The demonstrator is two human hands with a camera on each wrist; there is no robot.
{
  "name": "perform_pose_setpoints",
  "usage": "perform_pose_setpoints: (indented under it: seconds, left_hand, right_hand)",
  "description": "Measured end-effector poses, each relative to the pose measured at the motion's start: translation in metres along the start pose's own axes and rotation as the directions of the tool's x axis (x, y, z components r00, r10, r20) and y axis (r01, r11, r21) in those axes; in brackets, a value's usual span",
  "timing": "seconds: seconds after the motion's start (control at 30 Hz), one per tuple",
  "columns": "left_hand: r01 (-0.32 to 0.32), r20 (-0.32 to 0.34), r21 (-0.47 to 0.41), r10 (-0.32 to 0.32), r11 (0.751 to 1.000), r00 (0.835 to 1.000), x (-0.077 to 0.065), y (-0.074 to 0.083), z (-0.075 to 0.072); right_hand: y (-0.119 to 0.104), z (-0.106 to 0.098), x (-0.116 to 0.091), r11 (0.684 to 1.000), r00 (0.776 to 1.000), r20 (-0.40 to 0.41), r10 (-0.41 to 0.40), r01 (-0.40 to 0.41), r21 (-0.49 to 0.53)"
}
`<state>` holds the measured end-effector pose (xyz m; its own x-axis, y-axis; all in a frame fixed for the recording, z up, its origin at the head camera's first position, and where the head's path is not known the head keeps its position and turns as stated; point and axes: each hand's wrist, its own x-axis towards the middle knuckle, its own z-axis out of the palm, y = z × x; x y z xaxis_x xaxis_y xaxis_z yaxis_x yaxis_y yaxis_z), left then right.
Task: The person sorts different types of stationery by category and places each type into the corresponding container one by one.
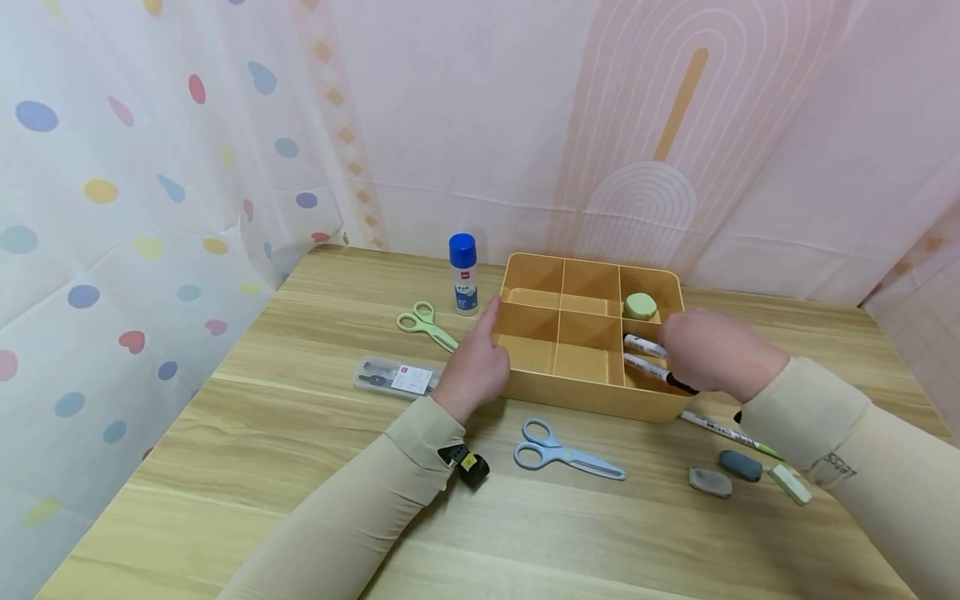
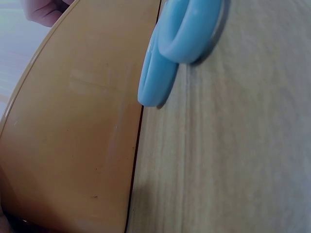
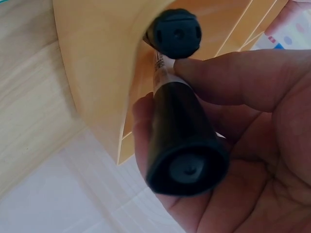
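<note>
My right hand [image 1: 720,350] pinches a black-capped white marker [image 3: 187,131] between thumb and fingers over the front right compartment of an orange six-compartment organizer [image 1: 592,396]. Beside it in that compartment leans a second marker [image 1: 647,367], its black cap at the front rim. My left hand [image 1: 474,367] holds the organizer's front left corner, the index finger stretched along the left wall; its other fingers are mostly hidden. A pale green round item [image 1: 640,306] sits in the back right compartment. Blue scissors [image 1: 570,452] lie in front of the organizer.
A blue-capped bottle [image 1: 464,275] stands behind green scissors [image 1: 426,323] and a clear case [image 1: 397,377] on the left. At the right front lie a green-tipped pen [image 1: 731,433], a grey item [image 1: 710,482], a dark blue item [image 1: 741,465] and a whitish block [image 1: 791,483].
</note>
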<state>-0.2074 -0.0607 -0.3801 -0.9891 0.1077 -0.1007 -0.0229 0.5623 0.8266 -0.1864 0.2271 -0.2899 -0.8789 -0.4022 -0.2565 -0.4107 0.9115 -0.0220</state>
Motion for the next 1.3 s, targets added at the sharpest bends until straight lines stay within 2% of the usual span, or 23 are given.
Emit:
perform_pose_setpoints:
  seconds: [0.3,0.67,1.17,1.3]
  left_hand:
    - [0.002,0.002,0.002,-0.002,1.0,1.0,0.001,0.0,0.0]
    - [0.006,0.003,0.011,-0.006,1.0,1.0,0.0,0.0,0.0]
    - [0.021,0.01,0.007,-0.021,1.0,1.0,0.001,0.001,0.0]
    - [0.02,0.009,0.004,-0.02,1.0,1.0,0.001,0.0,0.0]
  right_hand:
    - [-0.002,0.0,0.003,1.0,1.0,0.027,0.008,-0.007,-0.031]
    - [-0.008,-0.004,0.007,0.998,0.993,0.104,0.057,-0.057,-0.005]
    - [-0.011,-0.004,0.009,0.998,0.991,0.116,0.063,-0.062,-0.012]
    - [-0.011,-0.002,0.01,0.998,0.994,0.094,0.054,-0.052,-0.021]
